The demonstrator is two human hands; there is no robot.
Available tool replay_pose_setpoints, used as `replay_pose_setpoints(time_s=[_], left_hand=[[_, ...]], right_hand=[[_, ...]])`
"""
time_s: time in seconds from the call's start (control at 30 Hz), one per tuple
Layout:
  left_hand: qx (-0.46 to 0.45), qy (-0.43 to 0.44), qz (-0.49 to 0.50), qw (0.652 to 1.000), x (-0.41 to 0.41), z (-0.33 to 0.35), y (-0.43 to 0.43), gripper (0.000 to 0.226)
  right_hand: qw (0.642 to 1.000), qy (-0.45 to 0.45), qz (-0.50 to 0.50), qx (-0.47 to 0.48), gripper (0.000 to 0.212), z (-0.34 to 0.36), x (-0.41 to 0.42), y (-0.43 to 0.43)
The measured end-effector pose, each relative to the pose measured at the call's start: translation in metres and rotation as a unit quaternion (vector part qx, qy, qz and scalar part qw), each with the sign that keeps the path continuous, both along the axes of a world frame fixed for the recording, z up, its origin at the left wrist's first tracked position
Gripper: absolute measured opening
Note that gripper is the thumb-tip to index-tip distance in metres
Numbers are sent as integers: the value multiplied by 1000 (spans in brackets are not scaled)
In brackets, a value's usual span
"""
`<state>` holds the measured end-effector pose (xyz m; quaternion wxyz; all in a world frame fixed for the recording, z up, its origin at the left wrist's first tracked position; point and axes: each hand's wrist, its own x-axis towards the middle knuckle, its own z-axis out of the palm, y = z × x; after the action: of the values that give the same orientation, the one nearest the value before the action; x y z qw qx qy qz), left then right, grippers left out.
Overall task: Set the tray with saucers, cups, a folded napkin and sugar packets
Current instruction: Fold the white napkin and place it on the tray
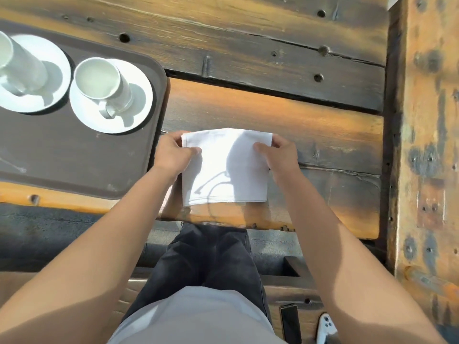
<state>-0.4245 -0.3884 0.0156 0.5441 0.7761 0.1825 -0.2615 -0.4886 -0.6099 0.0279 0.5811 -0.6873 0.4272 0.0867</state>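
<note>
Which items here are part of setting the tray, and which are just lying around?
Job: tray, left saucer, left cup, right saucer, right cup, napkin held by left hand and right hand. No sugar packets in view.
Lying about: dark phone and white object on the bench.

- The left hand (173, 155) pinches the napkin (223, 175) at its far left corner, thumb on top.
- The right hand (282, 152) pinches its far right corner; both forearms are outstretched.

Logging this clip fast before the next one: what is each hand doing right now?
Left hand: pinches the far left corner of the napkin.
Right hand: pinches the far right corner of the napkin.
</note>
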Motion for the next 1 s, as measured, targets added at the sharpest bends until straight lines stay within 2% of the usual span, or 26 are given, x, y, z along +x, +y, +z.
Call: replay_pose_setpoints(time_s=[0.07, 0.13, 0.2, 0.33, 0.57, 0.77, 0.83, 0.87, 0.93, 1.0], left_hand=[[1, -41, -35, 999, 6, 9, -2, 14], [31, -97, -78, 992, 8, 18, -4, 14], [68, -154, -123, 978, 3, 26, -5, 17], [106, -230, -200, 946, -12, 31, 3, 17], [186, -298, -325, 878, -34, 14, 22, 30], [235, -306, -388, 837, -49, -3, 34, 30], [213, -315, -376, 845, -52, -8, 37, 28], [186, -313, -351, 863, -53, -9, 38, 27], [113, -269, -258, 921, -49, -11, 35, 21], [49, -187, -145, 970, -41, -14, 30, 18]], right_hand=[[1000, -13, 5, -5, 7, 9, 3, -8], [999, -28, 9, -25, 14, 17, 3, -14], [997, -32, 35, -66, 18, 23, -1, -18], [984, -26, 103, -141, 10, 22, -21, -21], [946, -86, 195, -244, 20, 6, -59, -12], [891, -66, 308, -326, 23, -11, -82, -2], [894, -81, 289, -333, 22, -12, -85, 1], [909, -87, 254, -318, 21, -11, -84, 3], [957, -86, 149, -235, 19, -6, -78, 3], [983, -83, 70, -150, 20, -3, -69, 2]])
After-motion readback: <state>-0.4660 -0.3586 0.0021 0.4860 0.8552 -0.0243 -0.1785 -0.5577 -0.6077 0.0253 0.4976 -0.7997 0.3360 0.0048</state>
